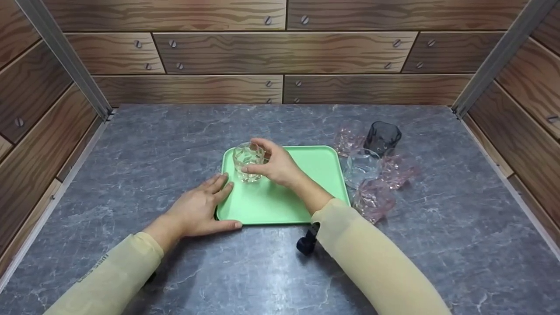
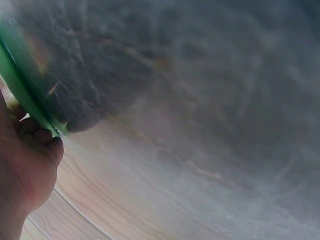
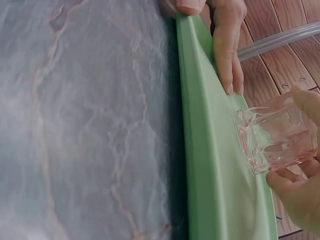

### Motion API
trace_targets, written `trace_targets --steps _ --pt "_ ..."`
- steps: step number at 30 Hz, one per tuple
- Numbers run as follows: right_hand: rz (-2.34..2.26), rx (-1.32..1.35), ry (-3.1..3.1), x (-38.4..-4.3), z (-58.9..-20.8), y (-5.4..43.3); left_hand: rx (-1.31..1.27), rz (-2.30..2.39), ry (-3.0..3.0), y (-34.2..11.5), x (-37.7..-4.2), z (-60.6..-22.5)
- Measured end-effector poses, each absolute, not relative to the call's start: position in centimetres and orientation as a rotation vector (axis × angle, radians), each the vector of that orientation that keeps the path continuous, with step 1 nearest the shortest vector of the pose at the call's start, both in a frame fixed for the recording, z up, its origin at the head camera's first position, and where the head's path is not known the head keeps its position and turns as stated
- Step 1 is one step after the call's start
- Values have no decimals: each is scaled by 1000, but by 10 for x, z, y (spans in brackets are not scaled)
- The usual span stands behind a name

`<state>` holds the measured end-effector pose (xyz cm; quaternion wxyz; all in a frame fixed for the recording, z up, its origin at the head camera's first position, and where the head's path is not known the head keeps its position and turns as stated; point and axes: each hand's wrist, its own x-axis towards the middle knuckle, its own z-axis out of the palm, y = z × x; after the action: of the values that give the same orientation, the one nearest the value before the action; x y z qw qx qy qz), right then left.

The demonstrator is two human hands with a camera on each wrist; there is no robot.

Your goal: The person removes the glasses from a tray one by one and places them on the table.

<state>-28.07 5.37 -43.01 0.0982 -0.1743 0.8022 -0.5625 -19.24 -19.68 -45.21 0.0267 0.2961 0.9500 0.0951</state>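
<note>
Over the back left part of a light green rectangular tray (image 1: 284, 203), my right hand (image 1: 282, 164) holds a clear faceted drinking glass (image 1: 248, 162), thumb on its near side and fingers on its far side. The right wrist view shows the base of this glass (image 3: 277, 137) close to the tray's surface (image 3: 220, 150). My left hand (image 1: 199, 208) rests at the tray's front left corner, fingers laid straight over the left rim and thumb along the front edge. In the left wrist view, part of the left hand (image 2: 30, 165) shows beside the green rim.
Right of the tray stand three pink glasses, at the back (image 1: 348, 139), right (image 1: 397, 169) and front (image 1: 374, 203). Among them are a dark grey glass (image 1: 383, 138) and another clear glass (image 1: 362, 168). Wood-patterned walls (image 1: 284, 52) enclose the marbled grey table (image 1: 175, 122).
</note>
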Motion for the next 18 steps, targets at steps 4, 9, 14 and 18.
trace_targets --steps 4,9,14,18 --pt "-1659 -495 2382 -278 -429 56 908 298 2927 -196 -192 -453" --pt "-1661 -471 2394 -273 -428 58 913 305 2930 -196 -192 -453" --pt "-1670 -437 2403 -266 -426 61 915 307 2933 -196 -192 -454" --pt "-1695 -395 2390 -258 -422 65 915 309 2938 -196 -193 -453"
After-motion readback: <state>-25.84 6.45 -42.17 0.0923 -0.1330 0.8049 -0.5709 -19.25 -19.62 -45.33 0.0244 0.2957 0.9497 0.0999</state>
